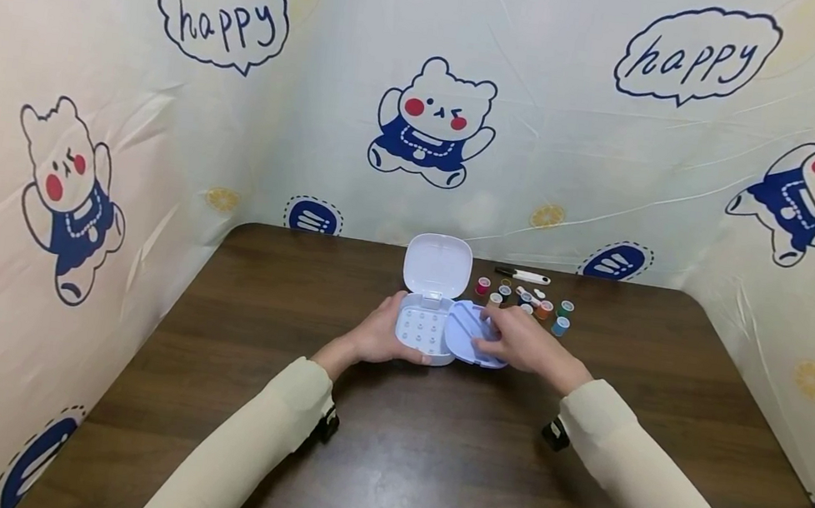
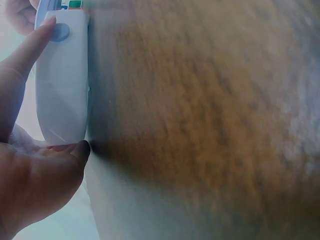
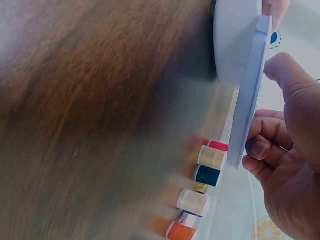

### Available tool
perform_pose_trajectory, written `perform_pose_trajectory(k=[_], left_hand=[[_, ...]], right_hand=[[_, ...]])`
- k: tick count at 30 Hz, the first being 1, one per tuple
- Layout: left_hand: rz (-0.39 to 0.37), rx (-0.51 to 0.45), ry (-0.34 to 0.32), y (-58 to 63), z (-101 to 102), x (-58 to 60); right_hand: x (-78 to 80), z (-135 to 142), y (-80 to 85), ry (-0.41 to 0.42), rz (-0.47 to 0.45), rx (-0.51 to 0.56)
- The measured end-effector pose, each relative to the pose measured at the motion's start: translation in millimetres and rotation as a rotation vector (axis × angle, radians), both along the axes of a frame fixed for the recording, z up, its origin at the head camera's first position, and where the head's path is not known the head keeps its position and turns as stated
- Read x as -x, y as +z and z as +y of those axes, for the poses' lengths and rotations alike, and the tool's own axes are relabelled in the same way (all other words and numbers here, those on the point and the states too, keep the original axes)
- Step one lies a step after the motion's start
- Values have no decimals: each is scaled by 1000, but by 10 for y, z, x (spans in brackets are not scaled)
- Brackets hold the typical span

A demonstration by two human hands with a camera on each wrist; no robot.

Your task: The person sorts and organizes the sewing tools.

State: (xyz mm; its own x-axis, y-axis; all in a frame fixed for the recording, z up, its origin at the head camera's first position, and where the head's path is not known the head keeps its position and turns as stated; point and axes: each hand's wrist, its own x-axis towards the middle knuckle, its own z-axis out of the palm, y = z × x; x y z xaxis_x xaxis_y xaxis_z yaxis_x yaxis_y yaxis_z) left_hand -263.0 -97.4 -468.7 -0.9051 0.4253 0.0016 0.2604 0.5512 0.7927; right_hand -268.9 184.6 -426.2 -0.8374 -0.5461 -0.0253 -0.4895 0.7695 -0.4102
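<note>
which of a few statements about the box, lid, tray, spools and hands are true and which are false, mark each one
1. The left hand holds the white plastic box with rounded corners. True.
2. The white rounded-square lid is closed. False: it stands open.
3. Small cylindrical thread spools sit on the dark brown wooden table. True.
4. Spools sit on the short pale pegs inside the box. False: the visible pegs are bare.
5. The pale lilac plastic tray lies flat on the table. False: the right hand holds it tilted.
6. A slim black-and-white tool lies behind the spools. True.
</note>
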Motion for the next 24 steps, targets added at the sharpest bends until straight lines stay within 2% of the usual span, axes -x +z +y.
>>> perform_pose_trajectory(k=[11, 17, 24], left_hand=[[14, -21, 11, 25, 13, -25], [3, -2, 24, 32, 24, -29], [-4, 4, 35, 33, 25, -34]], right_hand=[[-47, 81, 7, -8, 2, -23], [-64, 168, -5, -30, -1, -22], [-60, 246, -21, -6, 17, -18]])
